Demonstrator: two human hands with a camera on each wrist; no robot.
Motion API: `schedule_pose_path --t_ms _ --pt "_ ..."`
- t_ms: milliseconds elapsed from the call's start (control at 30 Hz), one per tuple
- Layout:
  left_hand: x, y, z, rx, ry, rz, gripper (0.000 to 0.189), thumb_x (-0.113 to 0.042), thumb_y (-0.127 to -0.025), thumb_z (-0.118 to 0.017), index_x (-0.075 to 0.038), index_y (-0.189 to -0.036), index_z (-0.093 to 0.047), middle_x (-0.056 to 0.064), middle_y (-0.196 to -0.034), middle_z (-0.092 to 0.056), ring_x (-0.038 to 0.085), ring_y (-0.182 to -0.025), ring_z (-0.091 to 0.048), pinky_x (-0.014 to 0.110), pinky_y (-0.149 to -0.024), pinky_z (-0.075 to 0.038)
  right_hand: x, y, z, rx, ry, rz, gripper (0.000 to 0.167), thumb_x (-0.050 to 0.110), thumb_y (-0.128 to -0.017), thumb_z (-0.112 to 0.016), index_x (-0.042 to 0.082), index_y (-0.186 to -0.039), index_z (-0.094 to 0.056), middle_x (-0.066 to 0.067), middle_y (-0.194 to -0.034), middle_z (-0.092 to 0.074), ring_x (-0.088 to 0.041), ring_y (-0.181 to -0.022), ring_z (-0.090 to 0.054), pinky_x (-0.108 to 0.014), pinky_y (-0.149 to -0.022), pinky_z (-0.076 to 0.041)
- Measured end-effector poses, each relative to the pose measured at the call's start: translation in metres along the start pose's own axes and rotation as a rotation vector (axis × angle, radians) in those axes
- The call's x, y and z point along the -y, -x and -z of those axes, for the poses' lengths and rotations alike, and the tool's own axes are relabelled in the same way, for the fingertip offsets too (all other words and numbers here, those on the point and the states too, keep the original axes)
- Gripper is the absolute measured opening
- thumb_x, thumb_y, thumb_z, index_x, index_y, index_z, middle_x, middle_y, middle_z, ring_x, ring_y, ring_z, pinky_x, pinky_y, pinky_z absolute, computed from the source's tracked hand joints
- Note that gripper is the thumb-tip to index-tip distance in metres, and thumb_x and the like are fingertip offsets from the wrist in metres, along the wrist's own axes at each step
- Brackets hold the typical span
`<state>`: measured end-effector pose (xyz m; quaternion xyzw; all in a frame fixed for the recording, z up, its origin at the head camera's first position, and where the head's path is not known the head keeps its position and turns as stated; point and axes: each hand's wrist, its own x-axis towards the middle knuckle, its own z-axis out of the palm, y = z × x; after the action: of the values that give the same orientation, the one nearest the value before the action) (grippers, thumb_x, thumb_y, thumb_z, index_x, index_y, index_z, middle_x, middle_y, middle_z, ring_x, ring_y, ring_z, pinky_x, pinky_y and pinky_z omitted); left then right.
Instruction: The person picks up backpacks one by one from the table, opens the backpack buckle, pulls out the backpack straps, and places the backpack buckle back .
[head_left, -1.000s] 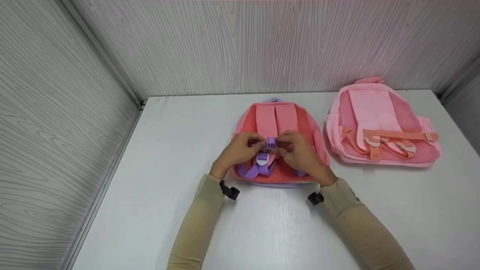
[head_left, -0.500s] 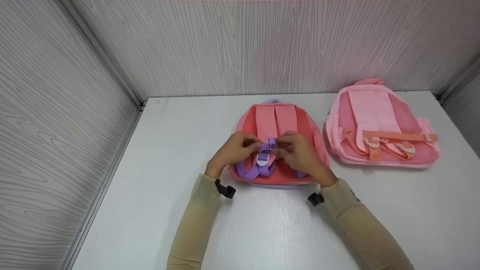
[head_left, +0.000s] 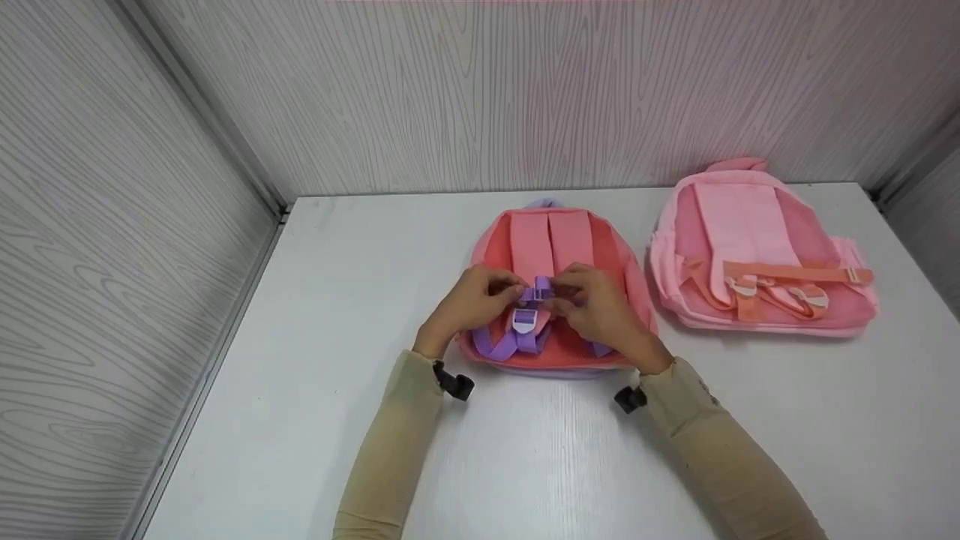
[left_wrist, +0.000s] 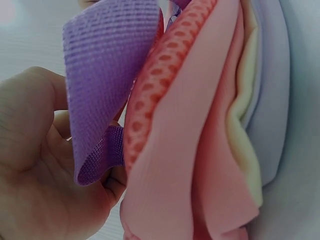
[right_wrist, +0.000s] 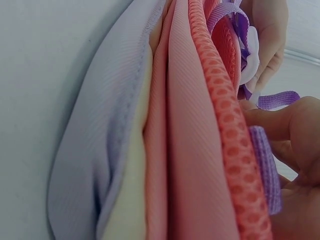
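A coral-pink backpack (head_left: 532, 236) lies on the table with its back panel and shoulder straps up. Over its middle, my left hand (head_left: 476, 304) pinches a purple webbing strap (head_left: 526, 295) between thumb and fingers. From the other side my right hand (head_left: 600, 307) pinches the same webbing at a small slider buckle (head_left: 541, 291), where the strap folds into a short loop. A white-rimmed buckle (head_left: 525, 321) rests just below on another purple strap. In the left wrist view, a wide loop of purple webbing (left_wrist: 110, 60) hangs in front of my left palm. My right fingertips are partly hidden by the bag in the right wrist view.
A light pink backpack (head_left: 742, 217) with orange straps (head_left: 795, 270) lies to the right, close to the coral one. Grey wood-grain panels (head_left: 465, 97) stand at the back and sides of the white table (head_left: 360, 300).
My left hand has shifted slightly left, and more purple strap shows between the two hands. The right hand stays nearly in place, still gripping at the slider buckle.
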<state>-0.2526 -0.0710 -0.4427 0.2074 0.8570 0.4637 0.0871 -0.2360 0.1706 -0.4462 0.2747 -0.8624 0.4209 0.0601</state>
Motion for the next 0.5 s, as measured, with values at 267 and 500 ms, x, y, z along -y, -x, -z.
schedule_pose_path --t_ms 267,500 --pt "0.0 0.0008 -0.0026 -0.002 -0.011 -0.026 0.021 -0.019 -0.108 -0.065 -0.008 -0.118 -0.08 0.003 -0.099 -0.073 0.013 -0.086 -0.06 0.028 -0.079 -0.051 -0.0011 0.0006 -0.0019 -0.007 0.003 0.028 0.024 0.002 -0.092 -0.082 0.002 -0.116 -0.082 -0.012 -0.098 -0.074 -0.024 -0.09 -0.071 -0.044 -0.083 -0.063" --pt "-0.0023 0.0002 -0.0048 -0.01 -0.017 -0.022 0.021 -0.019 -0.108 -0.065 -0.008 -0.118 -0.08 0.002 -0.102 -0.074 0.012 -0.088 -0.061 0.028 -0.082 -0.053 -0.0022 -0.0001 -0.0014 0.002 0.009 0.019 0.025 0.002 -0.094 -0.08 0.004 -0.119 -0.081 -0.011 -0.1 -0.075 -0.024 -0.093 -0.072 -0.045 -0.085 -0.063"
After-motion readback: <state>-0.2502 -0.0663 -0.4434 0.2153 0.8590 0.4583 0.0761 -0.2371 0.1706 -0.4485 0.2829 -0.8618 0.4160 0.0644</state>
